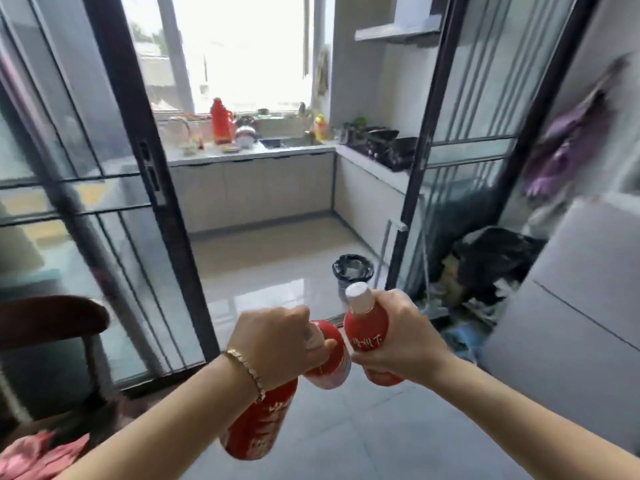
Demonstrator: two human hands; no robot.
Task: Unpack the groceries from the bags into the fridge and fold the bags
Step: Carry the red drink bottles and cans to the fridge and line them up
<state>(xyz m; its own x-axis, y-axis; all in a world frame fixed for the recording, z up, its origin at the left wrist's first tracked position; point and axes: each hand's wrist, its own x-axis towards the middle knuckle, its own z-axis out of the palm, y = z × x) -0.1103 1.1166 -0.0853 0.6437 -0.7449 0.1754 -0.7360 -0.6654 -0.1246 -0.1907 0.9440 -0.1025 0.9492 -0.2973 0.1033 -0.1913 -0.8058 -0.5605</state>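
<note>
My left hand grips two red drink bottles by their upper ends: one bottle hangs down under my wrist, the other points to the right. A gold bracelet circles that wrist. My right hand holds a third red bottle upright, its white cap above my fingers. The grey fridge stands at the right edge with its doors closed. The view is blurred by motion.
Ahead, an open sliding glass door leads into a kitchen with a counter and a bin on the floor. Dark bags are piled beside the fridge. A wooden chair stands at left.
</note>
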